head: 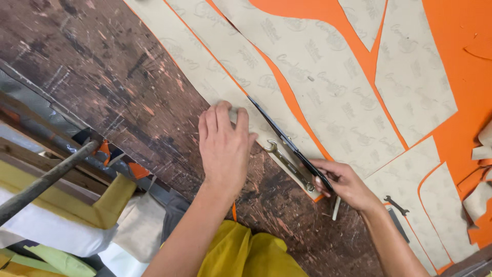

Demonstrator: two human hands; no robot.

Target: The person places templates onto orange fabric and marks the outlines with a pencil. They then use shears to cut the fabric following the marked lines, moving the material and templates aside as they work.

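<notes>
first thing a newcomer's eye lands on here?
Bright orange fabric under tan paper pattern pieces, filling the upper right of a worn dark wooden table. At centre, the right hand works long scissors along a pattern edge while the left hand presses the paper flat, a wrench lying between them.

At the frame's centre our left hand (224, 146) presses flat on a beige paper pattern (215, 82) over orange fabric (456, 77), while our right hand (344, 183) grips long scissors (287, 141) (blades pointing toward upper left) beside a wrench (287, 163).
</notes>
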